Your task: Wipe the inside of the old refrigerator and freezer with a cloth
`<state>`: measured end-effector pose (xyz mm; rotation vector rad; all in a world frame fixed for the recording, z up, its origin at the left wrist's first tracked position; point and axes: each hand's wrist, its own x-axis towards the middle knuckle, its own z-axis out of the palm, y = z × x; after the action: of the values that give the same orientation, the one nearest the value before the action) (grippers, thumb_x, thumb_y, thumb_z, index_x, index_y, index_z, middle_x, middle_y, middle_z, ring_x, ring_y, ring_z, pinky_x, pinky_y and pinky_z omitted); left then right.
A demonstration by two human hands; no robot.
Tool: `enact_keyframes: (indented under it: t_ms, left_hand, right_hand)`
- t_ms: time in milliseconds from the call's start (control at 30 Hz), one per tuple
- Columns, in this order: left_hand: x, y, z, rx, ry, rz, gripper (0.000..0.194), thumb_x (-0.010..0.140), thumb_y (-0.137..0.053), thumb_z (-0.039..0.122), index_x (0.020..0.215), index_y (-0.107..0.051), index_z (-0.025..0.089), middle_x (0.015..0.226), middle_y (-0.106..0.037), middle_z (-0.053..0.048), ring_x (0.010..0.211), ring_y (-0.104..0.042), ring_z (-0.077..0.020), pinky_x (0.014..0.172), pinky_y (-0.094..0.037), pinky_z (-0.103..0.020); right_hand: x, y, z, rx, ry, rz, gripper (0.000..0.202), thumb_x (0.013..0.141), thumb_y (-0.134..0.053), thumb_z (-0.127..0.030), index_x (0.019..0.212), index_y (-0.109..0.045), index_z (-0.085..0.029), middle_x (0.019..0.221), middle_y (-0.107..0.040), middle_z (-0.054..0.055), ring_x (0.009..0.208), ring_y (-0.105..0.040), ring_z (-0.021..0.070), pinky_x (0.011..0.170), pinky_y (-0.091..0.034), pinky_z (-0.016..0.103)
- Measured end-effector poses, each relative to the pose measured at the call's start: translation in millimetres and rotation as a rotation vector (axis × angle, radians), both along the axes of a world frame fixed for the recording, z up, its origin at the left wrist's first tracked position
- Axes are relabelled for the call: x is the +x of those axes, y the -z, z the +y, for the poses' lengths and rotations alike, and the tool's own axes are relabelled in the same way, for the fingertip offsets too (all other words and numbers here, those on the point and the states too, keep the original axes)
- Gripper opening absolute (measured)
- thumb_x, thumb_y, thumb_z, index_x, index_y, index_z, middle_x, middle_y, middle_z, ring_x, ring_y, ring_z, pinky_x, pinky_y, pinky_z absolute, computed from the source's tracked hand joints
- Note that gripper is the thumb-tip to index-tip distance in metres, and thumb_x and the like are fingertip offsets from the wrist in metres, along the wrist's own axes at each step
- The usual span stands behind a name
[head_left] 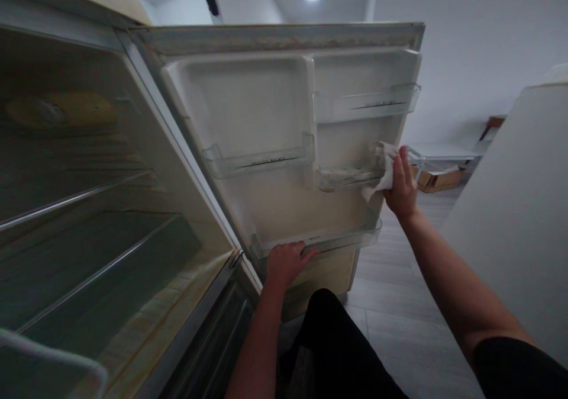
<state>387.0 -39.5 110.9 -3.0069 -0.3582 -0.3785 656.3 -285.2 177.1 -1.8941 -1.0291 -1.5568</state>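
Note:
A white refrigerator door [248,103] stands open, with clear plastic door bins on its inner side. My right hand [403,186] presses a crumpled whitish cloth [387,171] against the door's outer edge, by the right end of the small middle bin [339,180]. Its fingers point upward and lie close together. Lower down, my left hand [286,263] has its fingers curled over the rim of the bottom door bin [341,242], thumb to the right. My left fingertips are partly hidden. Yellowish stains mark the door's lower part and top edge.
On the left is the open fridge interior with glass shelves [102,269] and a yellow object [62,112]. A white panel [515,221] rises at the right. Behind the door are a low white table [444,151] and a cardboard box [439,180]. My black-clad leg [332,340] is below.

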Motion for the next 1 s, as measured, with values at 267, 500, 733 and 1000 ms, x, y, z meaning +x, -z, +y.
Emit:
enact_keyframes:
  t_ms: [267,500,733,1000]
  left_hand:
    - [-3.3,-2.6,0.2,-0.012,0.012,-0.003,0.067,0.093,-0.025,0.073,0.086,-0.069,0.023,0.083,-0.075,-0.007,0.079,-0.071,-0.0267,0.069,-0.046,-0.035]
    - [-5.2,-3.0,-0.2,-0.027,0.017,0.012,0.064,0.092,-0.029,0.073,0.088,-0.07,0.023,0.086,-0.076,-0.007,0.08,-0.071,-0.0255,0.069,-0.045,-0.034]
    - [-4.8,-4.5,-1.0,-0.03,0.008,0.004,0.066,0.092,-0.031,0.073,0.089,-0.072,0.022,0.085,-0.075,-0.01,0.08,-0.071,-0.0264,0.068,-0.045,-0.034]
    - [-9.0,-4.4,1.0,-0.057,0.016,-0.002,0.062,0.091,-0.035,0.073,0.091,-0.073,0.023,0.083,-0.075,-0.01,0.081,-0.071,-0.0262,0.069,-0.046,-0.033]
  right_hand:
    - [-29.5,14.0,19.9,0.158,-0.06,-0.041,0.071,0.101,-0.038,-0.031,0.161,-0.001,-0.025,0.166,-0.01,0.016,0.151,-0.023,0.0318,0.114,-0.039,0.053]
    - [-85.2,9.2,84.0,0.193,-0.032,-0.03,0.065,0.101,-0.035,-0.028,0.161,-0.008,-0.024,0.164,-0.022,0.012,0.153,-0.013,0.0305,0.119,-0.02,0.065]
    - [-145.4,11.1,151.8,-0.075,-0.235,-0.02,0.058,0.097,-0.04,-0.022,0.155,-0.034,-0.022,0.16,-0.033,0.011,0.154,-0.014,0.0279,0.123,-0.016,0.057]
    - [-145.6,2.0,242.3,-0.533,-0.517,-0.074,0.075,0.092,-0.057,-0.045,0.15,-0.037,-0.002,0.159,-0.03,0.021,0.148,-0.027,0.0342,0.122,-0.023,0.051]
